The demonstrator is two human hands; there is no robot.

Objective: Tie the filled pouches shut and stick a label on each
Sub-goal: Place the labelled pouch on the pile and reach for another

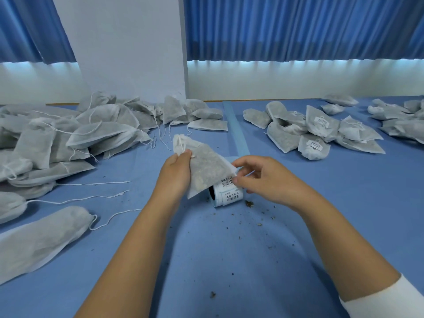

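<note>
Seen from above, two bare forearms reach forward over a blue desk [229,260] sprinkled with small dark crumbs [259,216]; a white sleeve [390,299] covers the right arm at the lower right corner

At the centre, the left hand [176,173] holds a filled white mesh pouch [206,166] tilted above the desk, its grip closed on the left edge, thumb on top just below the gathered, tied neck. The neck points up and away to the left, and the lower corner hangs down over a roll of labels

The right hand [259,177] is at the pouch's lower right corner, its grip pinching a white barcode label [227,182] between thumb and forefinger, right at the pouch's edge. Whether the label already touches the fabric cannot be told

The label roll [227,196] lies on its side on the desk just under both hands, printed labels facing up

To the left, a large heap of filled pouches [57,138] spreads along the desk, loose white drawstrings [91,198] trailing from them; none shows a label. One long pouch [41,239] lies nearest at the lower left

Farther off to the right sits a separate pile of pouches [316,131], several showing white labels. A pale blue strip [236,131] runs along the desk between the two groups

Beyond stand a white wall [128,47] and blue curtains [298,26]
</note>
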